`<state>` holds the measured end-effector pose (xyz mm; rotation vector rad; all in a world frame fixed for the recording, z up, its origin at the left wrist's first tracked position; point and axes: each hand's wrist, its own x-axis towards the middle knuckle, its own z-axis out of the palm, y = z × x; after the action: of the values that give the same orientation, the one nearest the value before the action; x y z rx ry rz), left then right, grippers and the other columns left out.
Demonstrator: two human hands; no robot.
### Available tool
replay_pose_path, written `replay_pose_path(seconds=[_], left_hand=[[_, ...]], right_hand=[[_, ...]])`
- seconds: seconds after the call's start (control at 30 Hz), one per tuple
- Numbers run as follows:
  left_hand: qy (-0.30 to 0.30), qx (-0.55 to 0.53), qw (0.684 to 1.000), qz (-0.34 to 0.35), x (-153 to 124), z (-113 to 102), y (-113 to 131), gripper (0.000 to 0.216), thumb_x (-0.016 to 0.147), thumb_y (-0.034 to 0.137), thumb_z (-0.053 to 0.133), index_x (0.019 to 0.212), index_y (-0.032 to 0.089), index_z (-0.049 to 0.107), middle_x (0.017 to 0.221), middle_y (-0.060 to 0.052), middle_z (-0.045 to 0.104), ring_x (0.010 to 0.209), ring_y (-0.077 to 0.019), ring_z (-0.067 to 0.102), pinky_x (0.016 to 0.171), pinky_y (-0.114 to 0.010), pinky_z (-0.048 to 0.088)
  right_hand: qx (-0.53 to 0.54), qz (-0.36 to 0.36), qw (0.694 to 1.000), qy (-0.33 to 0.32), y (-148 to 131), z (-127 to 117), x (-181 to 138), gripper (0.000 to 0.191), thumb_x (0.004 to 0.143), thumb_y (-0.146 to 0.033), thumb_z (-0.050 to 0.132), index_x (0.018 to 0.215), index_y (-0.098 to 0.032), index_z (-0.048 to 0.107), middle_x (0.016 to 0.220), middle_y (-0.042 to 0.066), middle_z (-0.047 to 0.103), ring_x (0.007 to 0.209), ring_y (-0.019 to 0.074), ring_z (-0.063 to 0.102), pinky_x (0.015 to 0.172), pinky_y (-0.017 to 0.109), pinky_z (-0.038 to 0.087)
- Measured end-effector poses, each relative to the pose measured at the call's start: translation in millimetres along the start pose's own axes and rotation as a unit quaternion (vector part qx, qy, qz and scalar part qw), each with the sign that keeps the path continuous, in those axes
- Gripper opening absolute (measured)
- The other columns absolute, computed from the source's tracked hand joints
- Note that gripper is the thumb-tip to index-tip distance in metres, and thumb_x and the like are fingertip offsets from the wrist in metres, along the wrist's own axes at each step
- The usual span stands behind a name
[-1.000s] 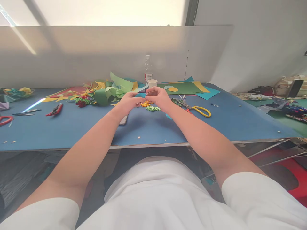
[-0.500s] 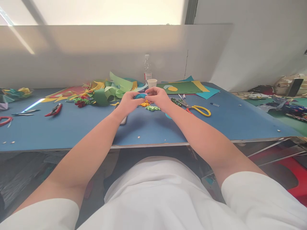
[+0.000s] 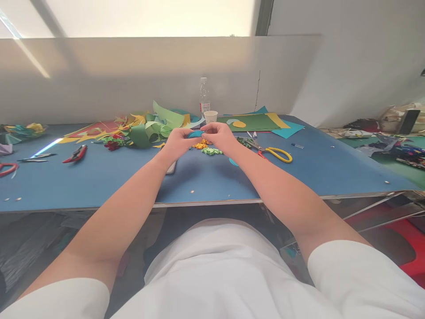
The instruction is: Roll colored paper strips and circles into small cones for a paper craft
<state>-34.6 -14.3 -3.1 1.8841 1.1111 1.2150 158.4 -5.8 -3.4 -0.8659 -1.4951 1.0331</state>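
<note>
A loose white shirt (image 3: 226, 270) with short, wide sleeves (image 3: 63, 299) leaves both forearms (image 3: 136, 195) bare.

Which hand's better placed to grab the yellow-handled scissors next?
Right, probably: the scissors lie on the right, nearer the right hand than the left hand. Both hands are at the blue piece, so the right may need freeing first.
</note>
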Motion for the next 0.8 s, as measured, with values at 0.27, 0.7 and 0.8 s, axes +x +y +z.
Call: replay_pose_path(seconds=[0.27, 0.7, 0.8], left_hand=[[-0.008, 0.004, 1.000, 0.007, -0.8, 0.2, 1.5, 0.025, 0.075, 0.039, 0.085, 0.070, 0.018, 0.072, 0.065, 0.002, 0.039, 0.065, -0.0114, 0.029, 0.062, -0.031, 0.019], [0.017, -0.031, 0.999, 0.017, 0.9, 1.2, 2.5, 0.030, 0.075, 0.034, 0.081, 0.064, 0.019, 0.057, 0.064, 0.002, 0.037, 0.064, -0.0114, 0.031, 0.062, -0.032, 0.019], [0.019, -0.025, 0.999, 0.011, 1.1, 1.0, 1.4, 0.024, 0.074, 0.032, 0.080, 0.065, 0.019, 0.062, 0.063, 0.003, 0.039, 0.064, -0.0115, 0.032, 0.062, -0.032, 0.019]], right_hand=[[-0.012, -0.013, 1.000, -0.006, 3.2, -1.6, 1.9, 0.014, 0.079, -0.011, 0.086, 0.087, -0.018, 0.076, 0.071, 0.000, 0.071, 0.065, 0.0147, 0.060, 0.059, 0.030, 0.051], [0.005, -0.004, 0.999, -0.047, -4.4, -4.6, -2.2, 0.019, 0.087, -0.017, 0.088, 0.073, -0.017, 0.075, 0.064, 0.002, 0.066, 0.063, 0.0142, 0.058, 0.059, 0.027, 0.052], [0.011, -0.004, 0.999, -0.048, -5.0, -3.9, -2.6, 0.019, 0.086, -0.015, 0.087, 0.071, -0.017, 0.074, 0.063, 0.002, 0.067, 0.064, 0.0147, 0.060, 0.061, 0.027, 0.054]])
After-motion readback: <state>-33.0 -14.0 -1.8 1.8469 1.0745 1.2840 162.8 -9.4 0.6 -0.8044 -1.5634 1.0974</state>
